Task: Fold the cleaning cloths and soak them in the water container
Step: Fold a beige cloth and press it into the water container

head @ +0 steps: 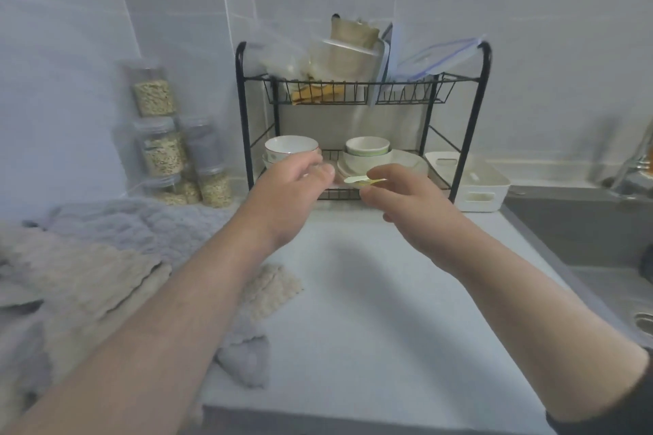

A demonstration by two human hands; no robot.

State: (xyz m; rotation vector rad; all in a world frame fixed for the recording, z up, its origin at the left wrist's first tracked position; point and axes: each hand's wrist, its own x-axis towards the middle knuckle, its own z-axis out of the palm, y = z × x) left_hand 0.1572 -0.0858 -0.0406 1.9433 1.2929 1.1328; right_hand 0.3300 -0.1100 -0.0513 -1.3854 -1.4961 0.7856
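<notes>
Several cleaning cloths lie heaped at the left of the white counter: a beige waffle cloth on top and grey fluffy cloths around it. Both my hands are stretched forward in front of the black dish rack. My right hand pinches a small pale green-edged plate by its rim. My left hand reaches toward that plate with fingers loosely curled; whether it touches the plate is unclear. A white plastic tub stands right of the rack.
The rack's lower shelf holds white bowls and stacked plates; bags and containers fill its top basket. Jars of grain stand stacked at the left wall. A grey sink with a tap lies at the right.
</notes>
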